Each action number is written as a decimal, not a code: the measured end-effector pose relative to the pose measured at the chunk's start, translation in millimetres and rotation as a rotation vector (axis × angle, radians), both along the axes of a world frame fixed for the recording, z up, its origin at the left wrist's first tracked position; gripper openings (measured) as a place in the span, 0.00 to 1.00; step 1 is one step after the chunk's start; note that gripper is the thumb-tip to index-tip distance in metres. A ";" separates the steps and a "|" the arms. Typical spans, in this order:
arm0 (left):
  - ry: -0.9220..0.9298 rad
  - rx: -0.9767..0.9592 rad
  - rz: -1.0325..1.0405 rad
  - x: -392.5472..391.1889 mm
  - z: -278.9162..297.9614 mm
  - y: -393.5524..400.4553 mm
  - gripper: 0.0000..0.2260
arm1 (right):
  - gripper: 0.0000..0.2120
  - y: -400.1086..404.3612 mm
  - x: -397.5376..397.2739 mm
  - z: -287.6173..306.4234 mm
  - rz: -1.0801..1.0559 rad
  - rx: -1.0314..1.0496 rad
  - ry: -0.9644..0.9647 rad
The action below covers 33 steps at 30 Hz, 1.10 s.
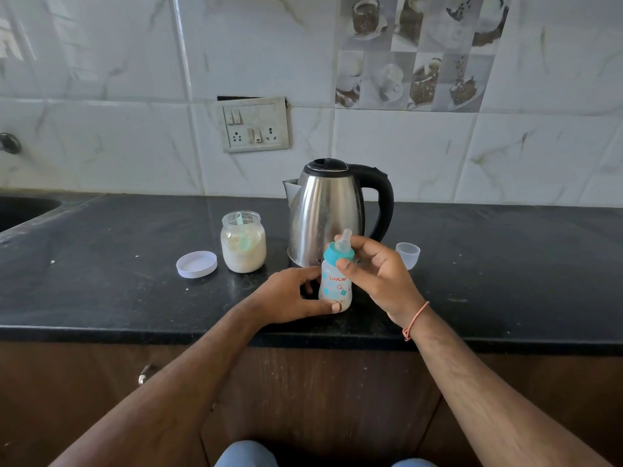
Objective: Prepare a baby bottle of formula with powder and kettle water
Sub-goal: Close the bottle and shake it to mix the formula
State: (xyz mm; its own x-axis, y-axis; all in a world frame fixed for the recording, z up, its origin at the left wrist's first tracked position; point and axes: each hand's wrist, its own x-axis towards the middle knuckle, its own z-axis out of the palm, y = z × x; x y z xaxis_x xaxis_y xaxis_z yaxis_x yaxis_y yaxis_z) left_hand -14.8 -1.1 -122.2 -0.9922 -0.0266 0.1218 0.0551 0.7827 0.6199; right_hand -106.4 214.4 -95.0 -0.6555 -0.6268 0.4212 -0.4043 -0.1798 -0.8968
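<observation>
**Q:** Teal collar [338, 253] at the front: what does the figure show nearest the viewer?

**A:** 2 hands on 1 baby bottle [335, 287], which stands on the black counter [101, 291] near its front edge. The left hand [292, 295] wraps the bottle's lower body, thumb across the front. The right hand [377, 275] pinches the collar below the nipple [344, 240].

**Q:** Which step is this?

**A:** Probably turning the collar, on or off; the direction cannot be told. Done well, the lower grip keeps the bottle upright and pressed down while only the collar rotates, fingers kept off the nipple.

**Q:** And farther back?

**A:** Left of the bottle, an open powder jar [243, 242] with a scoop [243, 235] inside, its white lid [197, 263] beside it. Right, a clear cap [408, 254]. Just behind the bottle stands the steel kettle [328, 212], lid closed, then the tiled wall with a switch plate [253, 124].
</observation>
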 end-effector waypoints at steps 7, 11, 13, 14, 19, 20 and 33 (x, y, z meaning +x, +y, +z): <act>-0.014 -0.003 0.001 -0.3 0.3 -0.1 0.38 | 0.23 5.4 -6.7 13.8 0.014 0.113 0.124; -0.016 -0.004 -0.004 -0.4 0.4 -0.7 0.38 | 0.22 6.9 -11.9 17.2 0.065 0.127 0.132; -0.016 -0.011 -0.011 -0.7 0.8 -0.5 0.37 | 0.21 7.1 -17.9 18.7 0.080 0.154 0.141; -0.018 -0.011 -0.013 -0.6 1.1 -0.4 0.37 | 0.21 7.0 -20.9 19.6 0.089 0.174 0.147; -0.014 -0.003 -0.017 1.1 2.5 0.2 0.36 | 0.23 6.7 -21.1 18.3 0.086 0.181 0.146; -0.013 -0.004 -0.017 0.9 2.5 0.2 0.35 | 0.22 6.3 -18.6 16.7 0.069 0.170 0.139; 0.026 -0.018 0.005 3.4 2.8 3.2 0.33 | 0.21 -11.7 31.4 -10.9 -0.392 -0.085 0.244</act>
State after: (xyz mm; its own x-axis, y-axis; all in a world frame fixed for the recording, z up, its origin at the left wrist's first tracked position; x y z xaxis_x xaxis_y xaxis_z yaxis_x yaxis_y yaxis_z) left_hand -11.3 2.0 -119.4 -0.9886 -0.0291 0.1479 0.0670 0.7943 0.6039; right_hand -75.0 202.7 -105.9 -0.7114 -0.3080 0.6317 -0.6537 -0.0400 -0.7557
